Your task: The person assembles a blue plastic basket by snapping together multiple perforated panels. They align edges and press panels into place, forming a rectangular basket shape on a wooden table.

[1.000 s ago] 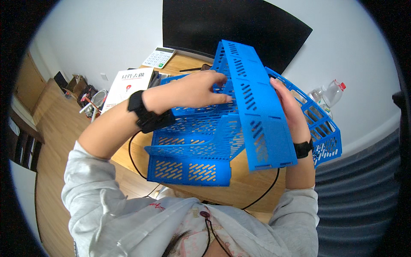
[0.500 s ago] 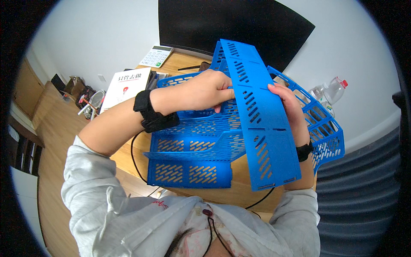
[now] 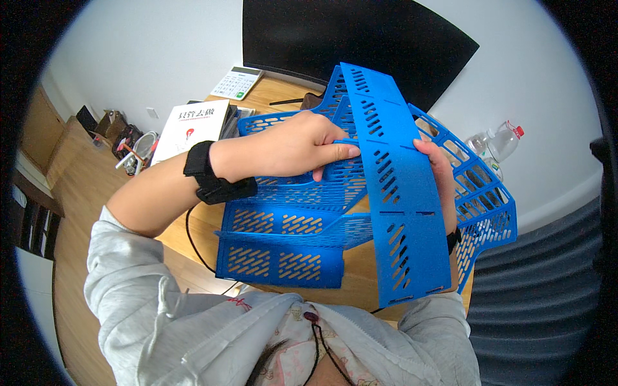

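Observation:
A blue plastic file rack with slotted walls stands in parts on the desk. Its long slotted panel (image 3: 412, 174) is tilted up before me, and my right hand (image 3: 439, 170) grips its right edge, thumb on the front and the other fingers hidden behind. My left hand (image 3: 299, 145) pinches the top edge of an upright blue divider (image 3: 344, 174) where it meets the panel. Other dividers stand in the slotted base (image 3: 302, 264) at the left. The panel's lower end is apart from the nearest divider (image 3: 354, 228). Black bands circle both wrists.
Another blue slotted rack part (image 3: 489, 199) lies to the right, by plastic bottles (image 3: 505, 141). A black monitor (image 3: 347, 38) stands behind. At the back left are a calculator (image 3: 237, 83) and a stack of books (image 3: 193, 125). A black cable (image 3: 190, 235) hangs at the desk's left edge.
The long panel has shifted slightly right and its lower end has come nearer to me. My left hand has moved a little left, its thumb now lying along the divider's edge.

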`<control>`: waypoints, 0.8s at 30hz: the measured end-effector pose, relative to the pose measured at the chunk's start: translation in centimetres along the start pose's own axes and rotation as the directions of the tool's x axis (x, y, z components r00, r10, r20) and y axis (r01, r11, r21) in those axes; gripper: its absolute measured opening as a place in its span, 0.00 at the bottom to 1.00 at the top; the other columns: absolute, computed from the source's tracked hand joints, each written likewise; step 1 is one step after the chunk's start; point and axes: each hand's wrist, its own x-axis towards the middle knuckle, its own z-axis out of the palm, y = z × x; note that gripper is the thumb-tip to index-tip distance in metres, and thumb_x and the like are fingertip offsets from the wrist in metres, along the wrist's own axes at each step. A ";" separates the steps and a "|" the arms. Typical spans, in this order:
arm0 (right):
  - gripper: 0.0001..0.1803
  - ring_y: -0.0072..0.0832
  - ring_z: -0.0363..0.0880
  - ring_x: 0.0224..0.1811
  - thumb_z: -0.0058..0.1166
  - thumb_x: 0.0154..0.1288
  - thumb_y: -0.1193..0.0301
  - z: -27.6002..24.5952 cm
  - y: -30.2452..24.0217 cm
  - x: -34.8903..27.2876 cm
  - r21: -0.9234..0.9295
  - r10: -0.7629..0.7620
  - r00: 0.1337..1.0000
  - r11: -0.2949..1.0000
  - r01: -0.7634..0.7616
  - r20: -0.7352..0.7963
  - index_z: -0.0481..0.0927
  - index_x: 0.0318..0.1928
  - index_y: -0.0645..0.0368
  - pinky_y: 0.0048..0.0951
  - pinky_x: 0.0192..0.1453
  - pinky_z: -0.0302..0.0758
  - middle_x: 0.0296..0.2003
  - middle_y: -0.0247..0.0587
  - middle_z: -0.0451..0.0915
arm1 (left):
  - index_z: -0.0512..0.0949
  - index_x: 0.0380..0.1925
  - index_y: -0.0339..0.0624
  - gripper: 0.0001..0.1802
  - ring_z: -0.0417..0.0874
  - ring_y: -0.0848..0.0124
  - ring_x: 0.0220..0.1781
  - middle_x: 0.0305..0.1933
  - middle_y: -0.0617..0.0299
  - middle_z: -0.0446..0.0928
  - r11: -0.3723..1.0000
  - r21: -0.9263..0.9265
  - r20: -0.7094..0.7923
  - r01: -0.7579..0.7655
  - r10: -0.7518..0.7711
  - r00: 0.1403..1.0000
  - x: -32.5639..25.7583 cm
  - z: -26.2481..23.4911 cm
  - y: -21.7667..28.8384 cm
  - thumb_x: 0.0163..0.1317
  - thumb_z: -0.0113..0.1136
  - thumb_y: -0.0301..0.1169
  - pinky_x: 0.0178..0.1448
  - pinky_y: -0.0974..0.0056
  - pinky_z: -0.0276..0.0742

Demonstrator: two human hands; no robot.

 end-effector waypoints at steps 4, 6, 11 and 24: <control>0.26 0.32 0.78 0.42 0.48 0.57 0.55 0.6 0.3 -0.8 -0.136 -0.182 0.982 0.973 0.187 0.050 0.68 0.52 0.58 0.30 0.46 0.76 0.44 0.50 0.77 | 0.79 0.26 0.37 0.22 0.77 0.78 0.17 0.18 0.61 0.76 0.999 -0.025 0.014 0.049 -0.048 0.999 -0.3 0.0 0.2 0.66 0.46 0.44 0.24 0.73 0.70; 0.27 0.32 0.78 0.42 0.48 0.57 0.54 1.0 0.3 -1.3 -0.117 -0.178 0.980 0.975 0.188 0.084 0.68 0.52 0.59 0.30 0.46 0.76 0.44 0.50 0.76 | 0.79 0.28 0.36 0.21 0.76 0.77 0.17 0.18 0.61 0.76 0.998 -0.030 0.018 0.051 -0.051 0.999 -0.3 0.0 0.2 0.66 0.46 0.43 0.24 0.73 0.70; 0.29 0.32 0.78 0.42 0.48 0.57 0.52 1.4 0.1 -1.9 -0.058 -0.095 0.993 0.993 0.099 0.076 0.68 0.54 0.59 0.30 0.45 0.76 0.46 0.49 0.76 | 0.78 0.35 0.35 0.28 0.77 0.77 0.19 0.25 0.60 0.78 0.993 -0.108 0.091 0.046 -0.036 0.995 -0.6 -1.3 -0.3 0.66 0.41 0.51 0.25 0.73 0.70; 0.15 0.20 0.78 0.32 0.44 0.65 0.65 -4.3 -2.1 4.8 -0.112 -0.127 0.962 0.981 0.157 0.241 0.74 0.46 0.61 0.19 0.34 0.76 0.37 0.40 0.80 | 0.68 0.54 0.38 0.23 0.78 0.73 0.23 0.42 0.57 0.75 0.990 0.077 -0.148 0.120 -0.108 0.983 3.6 -4.1 -3.1 0.63 0.52 0.38 0.29 0.72 0.77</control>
